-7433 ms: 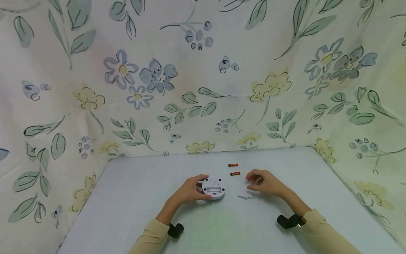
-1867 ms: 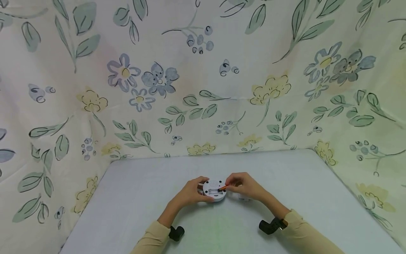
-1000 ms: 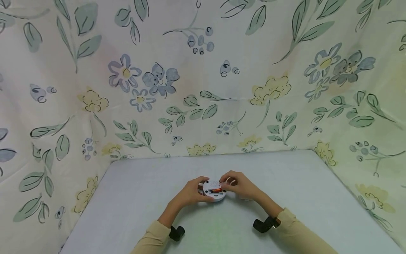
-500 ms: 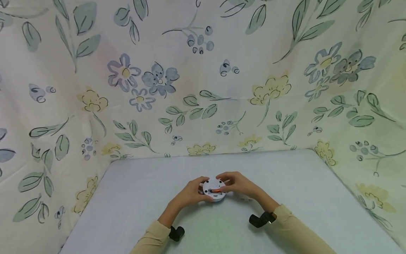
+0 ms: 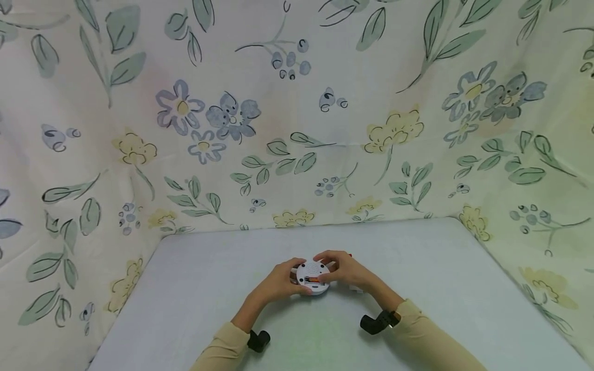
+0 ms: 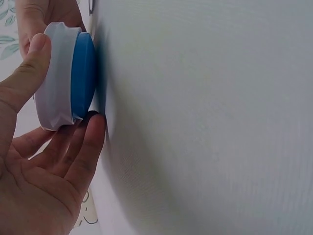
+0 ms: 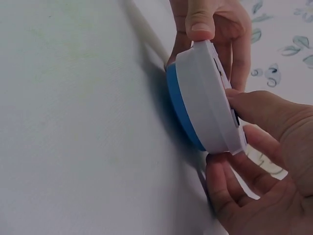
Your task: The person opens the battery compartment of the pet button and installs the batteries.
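A round white device (image 5: 310, 268) with a blue front (image 6: 83, 76) is held back side up, showing small holes, dark feet and an uncovered battery compartment. In that compartment sits an orange-and-black battery (image 5: 311, 280). My left hand (image 5: 277, 281) grips the device's left side, thumb on the near rim and fingers around the far side. From the right, my right hand (image 5: 345, 269) has its thumb on the battery's right end and its fingers around the rim; the right wrist view shows this thumb (image 7: 257, 108) against the back. The blue side faces the table.
The red end of a second battery (image 5: 350, 255) peeks out behind my right hand. Beneath that hand lies the white compartment cover (image 5: 356, 289), partly hidden. The white table (image 5: 209, 268) ends at a floral cloth (image 5: 260, 175) behind.
My right hand moved from the cover to the device, bringing one battery from the table into the compartment. Its thumb has since come down on the battery. My left hand keeps its grip.
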`<action>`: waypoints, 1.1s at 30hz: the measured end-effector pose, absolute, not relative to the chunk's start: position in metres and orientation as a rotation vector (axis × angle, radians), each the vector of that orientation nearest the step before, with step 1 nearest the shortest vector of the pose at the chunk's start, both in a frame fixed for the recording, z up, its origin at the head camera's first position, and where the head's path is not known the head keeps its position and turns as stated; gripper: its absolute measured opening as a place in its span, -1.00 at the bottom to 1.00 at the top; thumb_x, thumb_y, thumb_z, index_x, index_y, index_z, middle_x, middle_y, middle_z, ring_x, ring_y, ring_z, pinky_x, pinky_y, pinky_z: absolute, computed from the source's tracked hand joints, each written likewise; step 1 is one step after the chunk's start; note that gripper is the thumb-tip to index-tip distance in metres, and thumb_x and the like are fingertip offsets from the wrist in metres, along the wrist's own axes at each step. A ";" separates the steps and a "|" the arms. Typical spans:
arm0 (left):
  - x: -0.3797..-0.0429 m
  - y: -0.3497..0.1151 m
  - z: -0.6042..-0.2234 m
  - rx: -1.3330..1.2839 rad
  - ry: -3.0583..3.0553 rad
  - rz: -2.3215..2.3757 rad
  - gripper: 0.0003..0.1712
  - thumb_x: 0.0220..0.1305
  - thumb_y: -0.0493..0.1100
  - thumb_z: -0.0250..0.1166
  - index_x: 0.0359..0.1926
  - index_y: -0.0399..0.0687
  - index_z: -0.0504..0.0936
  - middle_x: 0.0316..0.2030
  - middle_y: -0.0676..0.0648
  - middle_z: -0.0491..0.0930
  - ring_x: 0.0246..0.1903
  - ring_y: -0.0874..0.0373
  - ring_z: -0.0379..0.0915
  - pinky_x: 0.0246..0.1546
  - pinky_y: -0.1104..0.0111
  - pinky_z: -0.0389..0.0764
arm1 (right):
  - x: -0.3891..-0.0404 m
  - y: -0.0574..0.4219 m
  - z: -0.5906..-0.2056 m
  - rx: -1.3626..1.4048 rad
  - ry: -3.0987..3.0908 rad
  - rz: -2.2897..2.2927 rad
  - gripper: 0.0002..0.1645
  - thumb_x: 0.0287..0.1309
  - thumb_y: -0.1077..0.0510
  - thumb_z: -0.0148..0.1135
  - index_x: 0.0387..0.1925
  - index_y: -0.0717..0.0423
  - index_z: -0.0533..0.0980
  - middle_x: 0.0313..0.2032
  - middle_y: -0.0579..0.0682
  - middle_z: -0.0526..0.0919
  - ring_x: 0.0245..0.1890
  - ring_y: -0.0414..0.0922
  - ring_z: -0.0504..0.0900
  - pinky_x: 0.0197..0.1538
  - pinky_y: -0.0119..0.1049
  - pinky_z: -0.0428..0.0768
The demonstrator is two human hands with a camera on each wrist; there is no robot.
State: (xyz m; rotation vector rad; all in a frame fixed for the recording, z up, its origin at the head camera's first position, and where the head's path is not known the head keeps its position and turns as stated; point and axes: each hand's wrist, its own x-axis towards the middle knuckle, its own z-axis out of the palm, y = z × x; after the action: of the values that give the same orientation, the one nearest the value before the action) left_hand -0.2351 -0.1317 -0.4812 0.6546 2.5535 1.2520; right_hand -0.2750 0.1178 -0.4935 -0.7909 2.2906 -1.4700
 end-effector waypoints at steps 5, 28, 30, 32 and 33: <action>-0.237 -0.134 -0.484 0.654 2.547 1.263 -0.08 0.11 -0.01 0.61 0.39 -0.23 0.39 0.17 -0.17 0.53 -0.01 0.02 0.56 -0.09 0.23 0.61 | -0.266 0.116 -0.482 -0.849 2.304 -1.463 -0.45 0.21 0.30 0.44 0.21 0.28 0.51 0.07 0.22 0.58 -0.10 0.12 0.63 -0.01 -0.04 0.60; -0.238 -0.136 -0.484 0.613 2.505 1.290 -0.06 0.10 -0.06 0.61 0.43 -0.22 0.37 0.15 -0.19 0.53 -0.01 0.00 0.57 -0.06 0.19 0.61 | -0.289 0.181 -0.493 -0.870 2.433 -1.529 -0.55 0.33 0.14 0.38 0.13 0.32 0.55 -0.01 0.16 0.68 -0.03 0.03 0.64 0.00 -0.25 0.61; -0.238 -0.136 -0.485 0.616 2.502 1.295 -0.06 0.10 -0.06 0.61 0.43 -0.22 0.37 0.14 -0.19 0.53 -0.02 0.01 0.57 -0.07 0.19 0.61 | -0.289 0.185 -0.493 -0.871 2.440 -1.517 -0.55 0.33 0.13 0.37 0.13 0.32 0.55 0.00 0.16 0.67 -0.02 0.03 0.64 0.00 -0.27 0.61; -0.238 -0.136 -0.485 0.617 2.500 1.298 -0.06 0.10 -0.07 0.61 0.43 -0.22 0.37 0.13 -0.19 0.53 -0.03 0.01 0.57 -0.07 0.19 0.61 | -0.288 0.187 -0.493 -0.871 2.442 -1.514 -0.55 0.33 0.14 0.37 0.13 0.32 0.55 0.02 0.17 0.66 0.00 0.04 0.64 0.01 -0.27 0.61; -0.238 -0.136 -0.485 0.618 2.499 1.297 -0.06 0.11 -0.07 0.61 0.43 -0.22 0.37 0.13 -0.19 0.54 -0.03 0.01 0.57 -0.07 0.18 0.61 | -0.287 0.188 -0.493 -0.873 2.442 -1.512 -0.55 0.33 0.14 0.37 0.13 0.32 0.55 0.03 0.17 0.65 0.00 0.04 0.64 0.02 -0.26 0.61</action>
State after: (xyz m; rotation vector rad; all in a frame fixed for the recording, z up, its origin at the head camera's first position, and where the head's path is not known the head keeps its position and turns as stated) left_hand -0.2382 -0.1362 -0.4849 0.6179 2.4991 1.2972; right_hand -0.2875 0.1879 -0.4933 -0.8729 2.4422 -1.5122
